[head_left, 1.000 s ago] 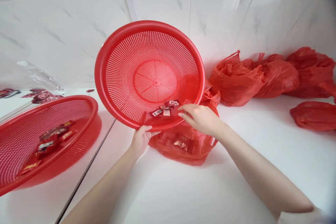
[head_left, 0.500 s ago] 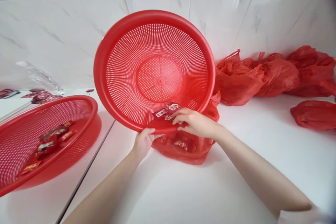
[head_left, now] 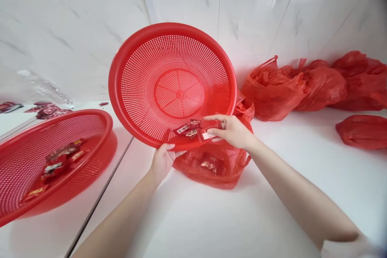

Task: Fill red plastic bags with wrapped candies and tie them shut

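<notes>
A round red plastic colander (head_left: 134, 54) is tilted up with its inside facing me. My left hand (head_left: 161, 161) is closed on its lower rim. Several small red wrapped packets (head_left: 191, 133) lie in the low side of the colander. At the rim, my right hand (head_left: 234, 131) pinches a red packet with a white label (head_left: 206, 134), its index finger stretched out above it. Below the colander, an opened red plastic bag (head_left: 225, 179) rests on the white table, with wrapped packets (head_left: 211, 165) showing inside.
Another red colander (head_left: 104, 141) holding several packets (head_left: 60, 159) stands at the left, beside a dark seam in the table. Several filled red plastic bags (head_left: 272, 92) line the tiled wall (head_left: 254, 12) at the right. A clear plastic wrapper (head_left: 45, 86) lies at the back left.
The colander has come down slightly and tipped. My right hand has moved a little right from the packets, now with a white-labelled packet in its fingers.
</notes>
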{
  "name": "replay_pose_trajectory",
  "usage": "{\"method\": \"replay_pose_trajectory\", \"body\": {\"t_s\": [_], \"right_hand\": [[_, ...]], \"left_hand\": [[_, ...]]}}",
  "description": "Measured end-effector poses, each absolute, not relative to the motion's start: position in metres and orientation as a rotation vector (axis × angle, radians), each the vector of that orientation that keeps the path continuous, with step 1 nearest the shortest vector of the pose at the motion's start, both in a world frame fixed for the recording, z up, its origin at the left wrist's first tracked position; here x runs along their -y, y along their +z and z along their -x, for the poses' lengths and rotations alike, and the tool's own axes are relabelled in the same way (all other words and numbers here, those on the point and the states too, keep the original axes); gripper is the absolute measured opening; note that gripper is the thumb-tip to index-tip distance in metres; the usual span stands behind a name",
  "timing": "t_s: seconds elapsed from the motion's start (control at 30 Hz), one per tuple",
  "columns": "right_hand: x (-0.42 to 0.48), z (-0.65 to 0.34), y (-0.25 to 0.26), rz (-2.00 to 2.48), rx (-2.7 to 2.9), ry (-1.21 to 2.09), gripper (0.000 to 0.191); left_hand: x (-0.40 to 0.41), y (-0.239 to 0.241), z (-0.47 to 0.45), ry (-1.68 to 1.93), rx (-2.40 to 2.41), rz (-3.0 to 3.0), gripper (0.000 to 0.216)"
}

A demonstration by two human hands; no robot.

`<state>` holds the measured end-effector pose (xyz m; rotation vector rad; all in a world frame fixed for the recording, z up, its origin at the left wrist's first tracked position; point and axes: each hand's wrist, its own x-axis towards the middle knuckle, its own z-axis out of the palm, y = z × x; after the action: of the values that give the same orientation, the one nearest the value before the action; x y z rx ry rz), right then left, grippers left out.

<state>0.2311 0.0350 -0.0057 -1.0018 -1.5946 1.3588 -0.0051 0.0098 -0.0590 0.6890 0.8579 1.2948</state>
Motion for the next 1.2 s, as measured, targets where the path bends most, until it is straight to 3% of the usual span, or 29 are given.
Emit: {"method": "replay_pose_trajectory", "body": {"t_s": [0.17, 0.37, 0.6, 0.77, 0.9, 1.2], "right_hand": [[-0.034, -0.231, -0.006, 0.988, 1.597, 1.422, 0.035], [-0.033, -0.234, 0.001, 0.948, 1.755, 1.198, 0.04], [-0.033, -0.234, -0.005, 0.926, 1.826, 1.187, 0.037], [-0.035, -0.232, -0.005, 0.892, 1.705, 1.471, 0.021], [-0.032, -0.231, 0.001, 0.912, 1.559, 1.715, 0.023], [-0.013, -0.238, 0.026, 0.74, 1.609, 1.652, 0.02]], "left_hand": [[-0.011, -0.058, 0.007, 1.284, -0.877, -0.682, 0.025], [-0.012, -0.06, 0.008, 1.299, -0.853, -0.71, 0.023], [-0.013, -0.061, 0.007, 1.295, -0.876, -0.704, 0.02], [-0.012, -0.06, 0.007, 1.268, -0.869, -0.715, 0.024], [-0.012, -0.061, 0.008, 1.261, -0.86, -0.724, 0.026], [-0.012, -0.06, 0.008, 1.265, -0.892, -0.673, 0.029]]}}
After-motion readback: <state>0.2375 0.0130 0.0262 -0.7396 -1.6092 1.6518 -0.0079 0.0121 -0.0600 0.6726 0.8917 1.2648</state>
